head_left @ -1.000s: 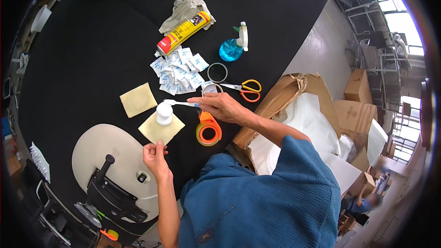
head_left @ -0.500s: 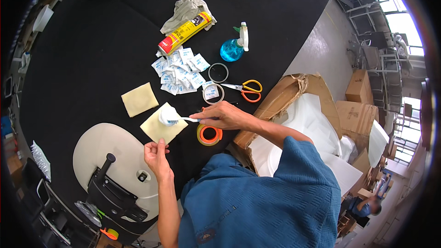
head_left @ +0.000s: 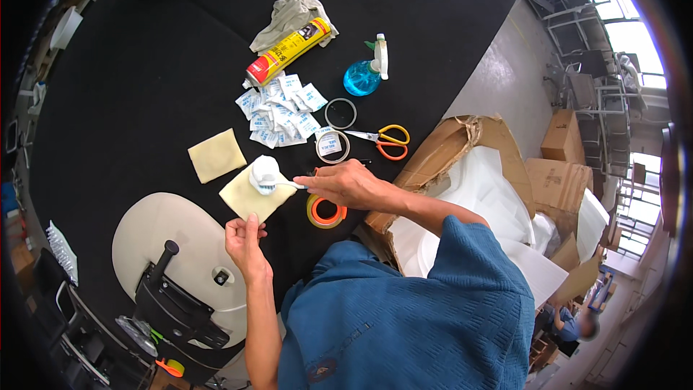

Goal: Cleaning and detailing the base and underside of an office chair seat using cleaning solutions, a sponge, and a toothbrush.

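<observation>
My right hand [head_left: 348, 182] grips the white handle of a small brush [head_left: 287, 184], whose bluish bristles meet a white, foam-like lump [head_left: 264, 166]. The lump lies on a cream square sponge pad [head_left: 249, 201]. With its thumb on top, my left hand [head_left: 247, 244] pinches the near edge of that pad; its fingertips are partly hidden. A second cream pad [head_left: 216, 155] rests just beyond, to the left. Below my right hand sits an orange and yellow tape roll [head_left: 315, 217], partly covered by the hand.
Beyond my hands lie white sachets [head_left: 278, 117], a yellow and red spray can [head_left: 289, 50], a grey cloth [head_left: 289, 13], a blue spray bottle [head_left: 362, 78], tape rings [head_left: 341, 113] and scissors [head_left: 393, 141]. A beige seat-like part [head_left: 170, 238] stands left; an open carton [head_left: 494, 130], right.
The brush has shifted slightly on the pad, and more of the white lump shows above its bristles. My left hand stays at the pad's edge.
</observation>
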Available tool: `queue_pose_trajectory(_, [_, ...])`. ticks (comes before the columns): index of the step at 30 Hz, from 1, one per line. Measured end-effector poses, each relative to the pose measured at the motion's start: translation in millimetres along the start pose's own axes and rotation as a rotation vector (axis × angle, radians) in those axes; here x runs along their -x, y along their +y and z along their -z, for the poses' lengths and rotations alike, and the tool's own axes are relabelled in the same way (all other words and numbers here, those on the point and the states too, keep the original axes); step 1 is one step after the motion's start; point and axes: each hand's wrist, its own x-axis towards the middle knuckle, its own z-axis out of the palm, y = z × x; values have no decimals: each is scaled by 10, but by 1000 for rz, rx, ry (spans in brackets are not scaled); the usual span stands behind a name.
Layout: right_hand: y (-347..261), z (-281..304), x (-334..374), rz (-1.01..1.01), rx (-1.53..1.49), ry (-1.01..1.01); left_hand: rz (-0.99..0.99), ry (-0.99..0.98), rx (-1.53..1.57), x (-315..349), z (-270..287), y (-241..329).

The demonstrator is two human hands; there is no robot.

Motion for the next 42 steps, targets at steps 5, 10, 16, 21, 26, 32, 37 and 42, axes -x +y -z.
queue_pose_trajectory(5, [10, 72, 101, -29, -106, -119, 35, 13, 46, -47, -49, -29])
queue_pose_trajectory(10, [-23, 217, 125, -458, -674, -205, 117, -16, 12, -219, -13, -258])
queue_pose_trajectory(16, [51, 254, 193, -710, -785, -133, 213, -69, -69, -471, -92, -593])
queue_pose_trajectory(21, [25, 188, 202, -663, -713, -53, 136, -18, -267, -353, 107, -638])
queue_pose_trajectory(26, [-218, 155, 92, -769, -717, -53, -222, -10, -412, 92, 486, -442])
queue_pose_trajectory(32, [-493, -312, -248, -627, -661, -214, -929, 269, -811, 656, 1424, 244])
queue_pose_trajectory(37, [-1342, -650, -1129, -372, -516, -386, -847, 555, -1100, 768, 2642, 562])
queue_pose_trajectory(42, [-2170, -1391, -1994, -86, -355, -437, -755, 414, -1124, 522, 3476, 628])
